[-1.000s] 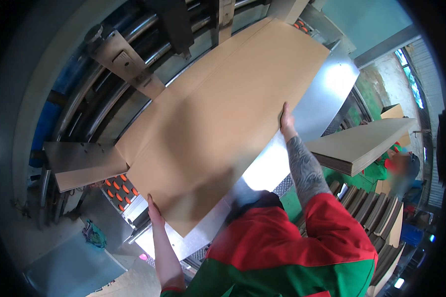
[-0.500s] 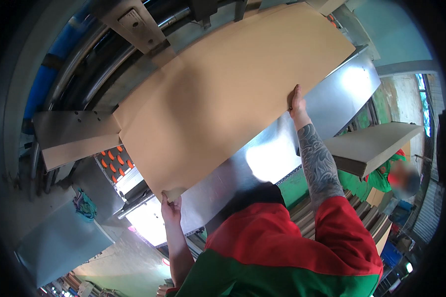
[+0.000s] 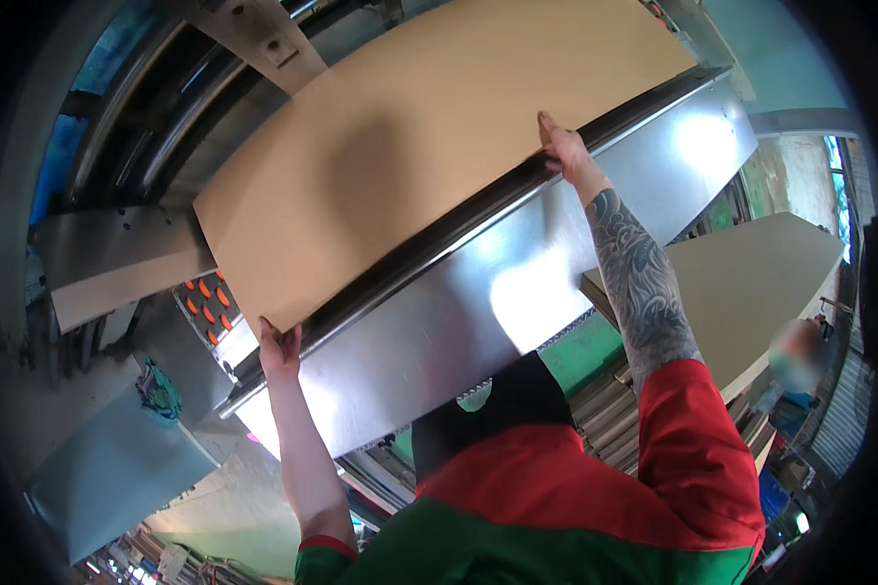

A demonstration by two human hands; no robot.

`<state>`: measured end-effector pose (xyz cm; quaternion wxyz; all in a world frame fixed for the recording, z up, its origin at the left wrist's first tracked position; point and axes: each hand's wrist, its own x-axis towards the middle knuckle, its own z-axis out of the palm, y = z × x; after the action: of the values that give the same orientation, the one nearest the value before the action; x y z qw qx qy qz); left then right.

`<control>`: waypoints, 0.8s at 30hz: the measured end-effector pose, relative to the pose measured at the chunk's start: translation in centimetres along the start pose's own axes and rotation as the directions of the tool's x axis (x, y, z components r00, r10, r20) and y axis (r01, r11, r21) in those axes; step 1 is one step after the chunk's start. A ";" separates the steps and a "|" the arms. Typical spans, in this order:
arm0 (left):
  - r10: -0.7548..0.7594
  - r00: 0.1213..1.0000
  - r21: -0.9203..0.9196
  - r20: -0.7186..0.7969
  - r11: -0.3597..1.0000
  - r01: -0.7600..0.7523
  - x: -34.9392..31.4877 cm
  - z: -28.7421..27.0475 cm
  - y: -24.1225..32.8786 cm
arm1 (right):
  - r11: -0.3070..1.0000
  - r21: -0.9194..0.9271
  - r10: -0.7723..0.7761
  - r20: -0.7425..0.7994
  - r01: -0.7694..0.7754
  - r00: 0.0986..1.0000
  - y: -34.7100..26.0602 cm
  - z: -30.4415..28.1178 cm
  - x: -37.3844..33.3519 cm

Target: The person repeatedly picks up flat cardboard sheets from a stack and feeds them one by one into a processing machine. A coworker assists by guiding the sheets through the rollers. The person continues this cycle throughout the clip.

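A large brown cardboard sheet (image 3: 439,146) lies in the machine, beyond a dark metal bar (image 3: 419,234) that runs along its near edge. My left hand (image 3: 281,351) pinches the sheet's near left corner, thumb and fingers closed on it. Toward the right end of the same edge, my right hand (image 3: 564,148) is closed over the cardboard, its thumb on top and its other fingers partly hidden below. On my side of the bar slopes a shiny metal plate (image 3: 429,341).
Metal rollers (image 3: 180,122) and a bracket (image 3: 263,44) stand at the far left. A side guide plate (image 3: 117,253) is beside orange wheels (image 3: 205,307). More cardboard (image 3: 751,283) is at right, near another person (image 3: 798,356). A grey-blue panel (image 3: 117,478) lies lower left.
Both hands have pushed the cardboard sheet away from me and somewhat left, deeper into the machine. The dark bar now shows along its near edge. The cardboard at right has shifted and tilted.
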<state>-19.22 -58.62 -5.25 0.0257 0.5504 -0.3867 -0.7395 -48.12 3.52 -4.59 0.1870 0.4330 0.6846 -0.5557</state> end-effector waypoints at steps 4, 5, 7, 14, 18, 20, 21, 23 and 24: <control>-0.044 0.992 -0.089 0.117 0.995 0.054 0.9 1.5 -2.0 | 0.951 0.285 -0.131 0.019 0.120 0.991 1.4 0.2 0.2; -0.035 0.991 -0.121 0.131 0.991 0.051 1.4 2.3 -2.9 | 0.930 0.352 -0.123 0.020 0.108 0.992 1.7 0.5 0.5; -0.032 0.996 -0.227 0.082 0.973 0.050 2.1 3.7 -4.3 | 0.884 0.458 -0.112 0.020 0.091 0.993 2.1 1.0 1.5; 0.166 0.981 -0.283 0.097 0.950 -0.132 -0.2 6.0 -5.0 | 0.768 0.629 -0.185 0.035 0.122 0.982 3.0 0.8 3.3; 0.143 0.988 -0.217 0.052 0.968 -0.129 -1.2 6.5 -4.9 | 0.772 0.626 -0.180 0.045 0.112 0.983 3.6 0.7 4.0; 0.113 0.987 -0.221 0.113 0.972 -0.086 -0.7 6.0 -4.7 | 0.811 0.577 -0.150 0.047 0.096 0.987 3.7 0.5 4.2; 0.100 0.983 -0.219 0.155 0.974 -0.064 -0.4 5.6 -4.6 | 0.847 0.520 -0.104 -0.035 0.106 0.994 3.3 0.8 4.2; 0.008 0.989 -0.275 0.146 0.961 0.032 0.2 5.2 -4.0 | 0.912 0.395 -0.130 0.018 0.112 0.991 1.9 0.6 3.2; -0.034 0.993 -0.292 0.115 0.954 0.066 0.0 5.2 -3.9 | 0.930 0.353 -0.090 -0.037 0.097 0.995 0.8 0.8 2.1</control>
<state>-22.02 -53.09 -7.09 0.0678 0.5090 -0.2590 -0.8181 -48.87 3.59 -6.88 0.0722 0.4320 0.5949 -0.6740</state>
